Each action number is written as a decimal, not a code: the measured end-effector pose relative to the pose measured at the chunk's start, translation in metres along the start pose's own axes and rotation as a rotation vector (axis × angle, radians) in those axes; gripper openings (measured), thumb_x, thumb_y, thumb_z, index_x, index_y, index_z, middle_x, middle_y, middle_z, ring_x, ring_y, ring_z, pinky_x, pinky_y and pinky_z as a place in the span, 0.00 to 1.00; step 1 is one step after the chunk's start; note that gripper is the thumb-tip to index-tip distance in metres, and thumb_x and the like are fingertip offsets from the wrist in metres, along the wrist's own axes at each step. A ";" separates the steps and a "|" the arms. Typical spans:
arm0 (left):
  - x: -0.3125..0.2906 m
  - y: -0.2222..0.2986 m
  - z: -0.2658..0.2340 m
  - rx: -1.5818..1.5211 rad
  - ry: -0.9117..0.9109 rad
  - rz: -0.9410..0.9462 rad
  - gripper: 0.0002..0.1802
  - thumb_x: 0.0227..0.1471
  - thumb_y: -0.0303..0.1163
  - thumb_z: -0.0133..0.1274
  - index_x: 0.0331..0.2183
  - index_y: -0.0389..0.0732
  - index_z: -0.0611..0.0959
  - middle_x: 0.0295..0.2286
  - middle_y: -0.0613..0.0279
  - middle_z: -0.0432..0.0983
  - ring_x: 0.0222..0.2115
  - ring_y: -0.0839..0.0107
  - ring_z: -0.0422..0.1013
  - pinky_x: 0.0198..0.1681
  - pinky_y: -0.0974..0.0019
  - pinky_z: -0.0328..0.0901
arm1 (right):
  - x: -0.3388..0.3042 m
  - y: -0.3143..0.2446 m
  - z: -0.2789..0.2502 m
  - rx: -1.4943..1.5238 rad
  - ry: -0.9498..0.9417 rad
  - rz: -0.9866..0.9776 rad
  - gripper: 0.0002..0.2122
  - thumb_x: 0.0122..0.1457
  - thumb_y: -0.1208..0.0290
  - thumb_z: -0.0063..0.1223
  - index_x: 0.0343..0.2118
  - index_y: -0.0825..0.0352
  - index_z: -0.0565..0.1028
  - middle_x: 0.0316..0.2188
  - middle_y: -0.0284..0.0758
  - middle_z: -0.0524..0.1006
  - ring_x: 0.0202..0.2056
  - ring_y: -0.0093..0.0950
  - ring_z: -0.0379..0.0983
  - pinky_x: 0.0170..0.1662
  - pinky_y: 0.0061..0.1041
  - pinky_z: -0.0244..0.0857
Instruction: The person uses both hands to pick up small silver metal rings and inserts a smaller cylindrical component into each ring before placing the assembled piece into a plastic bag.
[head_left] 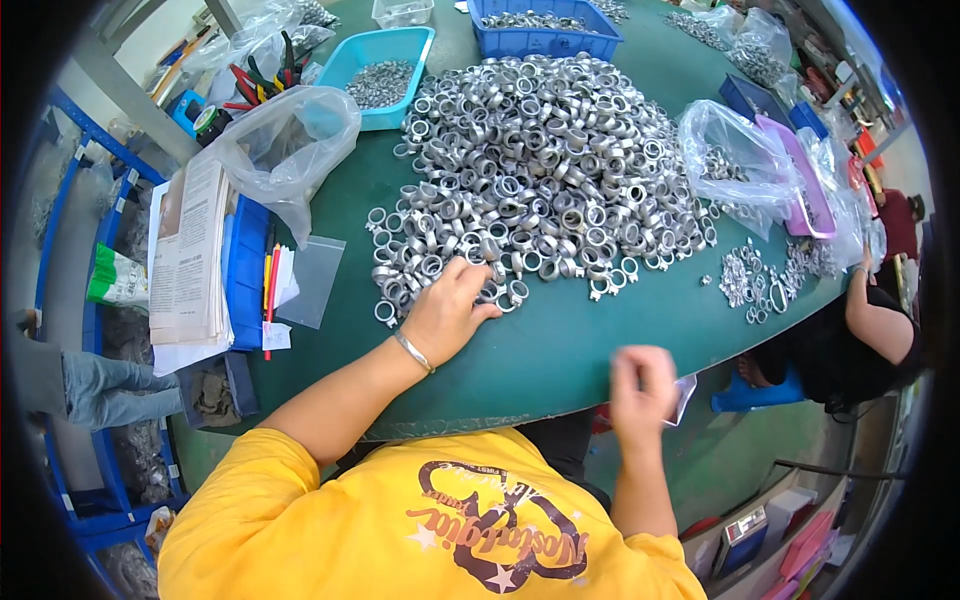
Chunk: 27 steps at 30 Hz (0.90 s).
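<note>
A big heap of small silver metal rings (545,150), many with a little tab on the side, spreads over the green table (560,350). My left hand (445,312) is at the heap's near left edge, thumb and fingers closed about a metal ring (488,292) there; the fingers partly hide it. Off to the right, my right hand (642,388) hovers by the table's front edge, apart from the heap. Motion smears its fingers, so whether it holds anything cannot be made out. Beside it a small clear plastic piece (683,400) shows.
Behind the heap stand a turquoise tray (420,50) and a blue crate (545,40) of small parts. Plastic bags (290,150), papers (190,250) and pliers (265,85) lie left. At right are a pink tray (815,190), smaller parts (755,280) and a seated person (880,330).
</note>
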<state>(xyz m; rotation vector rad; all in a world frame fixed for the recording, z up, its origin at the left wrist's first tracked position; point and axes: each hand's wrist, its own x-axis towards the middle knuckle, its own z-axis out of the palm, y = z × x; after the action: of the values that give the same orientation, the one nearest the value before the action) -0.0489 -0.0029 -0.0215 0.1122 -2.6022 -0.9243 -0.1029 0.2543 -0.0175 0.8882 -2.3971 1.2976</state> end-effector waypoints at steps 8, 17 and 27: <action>-0.010 0.022 -0.027 -0.313 0.131 -0.220 0.17 0.36 0.23 0.60 0.33 0.36 0.75 0.27 0.65 0.65 0.16 0.85 0.62 0.21 0.81 0.60 | 0.055 -0.008 0.077 -0.093 -0.297 -0.193 0.08 0.42 0.81 0.50 0.28 0.67 0.73 0.32 0.38 0.69 0.32 0.36 0.65 0.34 0.28 0.61; -0.046 0.036 0.015 -0.940 0.010 -0.356 0.21 0.46 0.18 0.48 0.45 0.35 0.69 0.34 0.61 0.67 0.33 0.76 0.69 0.32 0.77 0.67 | 0.025 -0.039 0.059 0.584 -0.470 0.532 0.03 0.53 0.77 0.49 0.29 0.70 0.70 0.25 0.29 0.68 0.24 0.17 0.65 0.27 0.16 0.61; -0.047 0.032 0.002 -0.997 -0.039 -0.329 0.10 0.49 0.20 0.48 0.37 0.32 0.75 0.36 0.59 0.68 0.32 0.76 0.70 0.34 0.76 0.67 | 0.023 -0.057 0.053 0.579 -0.490 0.264 0.03 0.50 0.82 0.48 0.30 0.71 0.71 0.28 0.36 0.71 0.29 0.26 0.68 0.33 0.19 0.62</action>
<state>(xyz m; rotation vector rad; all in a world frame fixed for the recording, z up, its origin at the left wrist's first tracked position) -0.0049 0.0328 -0.0177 0.2466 -1.8814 -2.2139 -0.0821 0.1780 0.0020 1.1772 -2.5938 2.1622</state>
